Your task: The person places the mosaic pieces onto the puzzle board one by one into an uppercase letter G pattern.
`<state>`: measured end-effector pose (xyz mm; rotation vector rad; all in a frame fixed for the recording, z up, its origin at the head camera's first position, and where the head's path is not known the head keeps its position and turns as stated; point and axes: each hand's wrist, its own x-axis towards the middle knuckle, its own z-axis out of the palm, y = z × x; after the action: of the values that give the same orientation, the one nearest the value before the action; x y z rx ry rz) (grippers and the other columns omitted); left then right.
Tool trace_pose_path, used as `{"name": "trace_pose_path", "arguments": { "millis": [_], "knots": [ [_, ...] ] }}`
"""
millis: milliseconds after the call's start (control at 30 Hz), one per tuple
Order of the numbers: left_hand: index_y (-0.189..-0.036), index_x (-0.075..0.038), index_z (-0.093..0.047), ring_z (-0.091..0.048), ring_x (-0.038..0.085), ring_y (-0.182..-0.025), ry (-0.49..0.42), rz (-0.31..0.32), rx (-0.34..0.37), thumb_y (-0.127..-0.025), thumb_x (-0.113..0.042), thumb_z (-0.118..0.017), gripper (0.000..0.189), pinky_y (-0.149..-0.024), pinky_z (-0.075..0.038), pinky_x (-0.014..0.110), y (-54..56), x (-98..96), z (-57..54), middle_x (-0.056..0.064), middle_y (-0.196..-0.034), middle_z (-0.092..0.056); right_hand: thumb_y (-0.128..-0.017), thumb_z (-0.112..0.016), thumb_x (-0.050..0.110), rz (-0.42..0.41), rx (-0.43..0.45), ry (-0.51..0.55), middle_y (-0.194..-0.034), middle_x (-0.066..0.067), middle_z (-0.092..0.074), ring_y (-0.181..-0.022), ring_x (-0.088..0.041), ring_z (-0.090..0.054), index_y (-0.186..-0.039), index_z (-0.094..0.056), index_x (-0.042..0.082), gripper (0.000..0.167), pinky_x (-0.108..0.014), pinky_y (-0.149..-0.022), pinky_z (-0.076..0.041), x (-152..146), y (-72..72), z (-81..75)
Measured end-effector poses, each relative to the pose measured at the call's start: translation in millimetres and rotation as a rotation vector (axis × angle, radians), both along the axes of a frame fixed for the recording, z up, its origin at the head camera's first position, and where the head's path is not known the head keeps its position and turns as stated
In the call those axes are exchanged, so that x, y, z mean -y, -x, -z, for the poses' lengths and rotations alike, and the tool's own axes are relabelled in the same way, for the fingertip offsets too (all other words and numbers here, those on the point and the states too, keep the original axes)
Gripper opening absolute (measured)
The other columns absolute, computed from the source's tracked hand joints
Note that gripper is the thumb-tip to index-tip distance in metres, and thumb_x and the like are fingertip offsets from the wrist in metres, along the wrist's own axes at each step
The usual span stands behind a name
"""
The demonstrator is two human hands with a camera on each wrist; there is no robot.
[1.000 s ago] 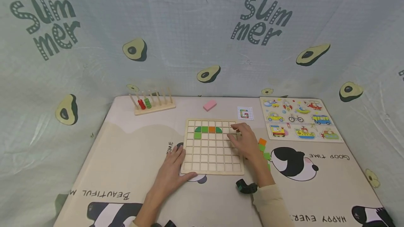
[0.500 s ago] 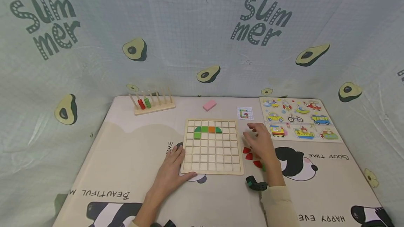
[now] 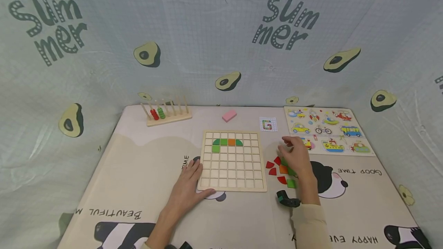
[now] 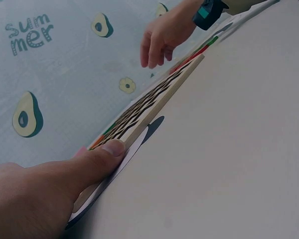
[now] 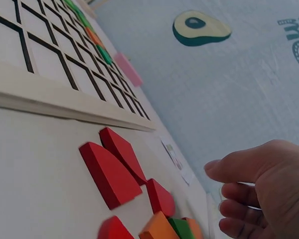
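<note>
A wooden grid board [image 3: 228, 173] lies on the table. Near its far left, green and orange blocks [image 3: 223, 141] fill several cells in a row, with a green square [image 3: 216, 148] below the row's left end. My left hand [image 3: 187, 187] rests at the board's near left corner, its thumb [image 4: 113, 148] along the front edge. Right of the board, my right hand [image 3: 298, 158] hovers with loosely bent fingers and nothing between thumb and fingers. Beneath and beside it lie red quarter-round blocks [image 5: 109, 174], an orange block [image 5: 160, 228] and green blocks [image 3: 291, 183], partly hidden by the hand.
Behind the board are a pink block [image 3: 229, 116] and a small pattern card [image 3: 268, 124] showing a G-like shape. A bead stand [image 3: 171, 118] with pegs is at the far left. A vehicle picture puzzle [image 3: 325, 120] lies at the far right, partly behind my right hand.
My right hand has moved right, from over the board's right side to above the loose blocks, uncovering red pieces. My left hand and the placed blocks have stayed put.
</note>
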<state>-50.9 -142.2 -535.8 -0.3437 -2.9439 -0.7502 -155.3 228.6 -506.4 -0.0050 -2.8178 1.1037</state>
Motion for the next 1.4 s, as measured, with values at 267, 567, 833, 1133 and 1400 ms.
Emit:
{"name": "trace_pose_path", "arguments": {
  "millis": [267,567,833,1133,1400],
  "knots": [
    [-0.146,0.001,-0.048,-0.032,0.036,-0.151,-0.007,0.003,-0.014,-0.077,-0.06,-0.077,0.096,-0.126,-0.029,0.049,-0.7,1.1,-1.0,0.016,-0.158,-0.042,-0.095,-0.067,0.023,0.0,0.128,-0.006,-0.123,-0.018,-0.057,-0.107,-0.03,-0.053,-0.133,-0.058,0.002,0.044,-0.044,-0.098,-0.055,-10.3,-2.4,-3.7],
    [-0.146,0.001,-0.049,-0.033,0.036,-0.15,0.005,0.006,-0.024,-0.077,-0.061,-0.076,0.096,-0.126,-0.029,0.049,-0.2,1.2,-1.9,0.016,-0.158,-0.042,-0.094,-0.068,0.021,-0.032,0.202,-0.021,-0.122,-0.019,-0.059,-0.105,-0.031,-0.056,-0.131,-0.059,0.002,0.043,-0.047,-0.099,-0.056,-13.0,-3.7,-8.4],
    [-0.146,0.001,-0.049,-0.034,0.037,-0.15,0.005,0.009,-0.028,-0.077,-0.059,-0.077,0.096,-0.125,-0.029,0.049,-0.2,1.5,-1.5,0.017,-0.157,-0.043,-0.094,-0.07,0.021,-0.054,0.27,-0.057,-0.119,-0.02,-0.061,-0.103,-0.03,-0.057,-0.126,-0.062,-0.001,0.039,-0.048,-0.099,-0.056,-17.1,-3.7,-11.8],
    [-0.146,0.001,-0.049,-0.033,0.036,-0.15,0.006,0.012,-0.032,-0.077,-0.059,-0.077,0.096,-0.125,-0.029,0.049,0.3,1.7,-0.9,0.016,-0.157,-0.043,-0.094,-0.071,0.022,-0.046,0.294,-0.092,-0.113,-0.02,-0.066,-0.1,-0.03,-0.059,-0.122,-0.065,-0.001,0.037,-0.047,-0.096,-0.057,-14.6,-2.6,-11.6],
    [-0.146,0.001,-0.048,-0.033,0.036,-0.15,0.004,0.012,-0.03,-0.078,-0.06,-0.077,0.096,-0.125,-0.029,0.049,1.3,1.9,-0.4,0.017,-0.157,-0.042,-0.093,-0.072,0.024,-0.046,0.286,-0.101,-0.111,-0.018,-0.068,-0.098,-0.029,-0.058,-0.122,-0.065,0.001,0.037,-0.047,-0.096,-0.056,-10.8,-3.2,-11.7]
  ]
}}
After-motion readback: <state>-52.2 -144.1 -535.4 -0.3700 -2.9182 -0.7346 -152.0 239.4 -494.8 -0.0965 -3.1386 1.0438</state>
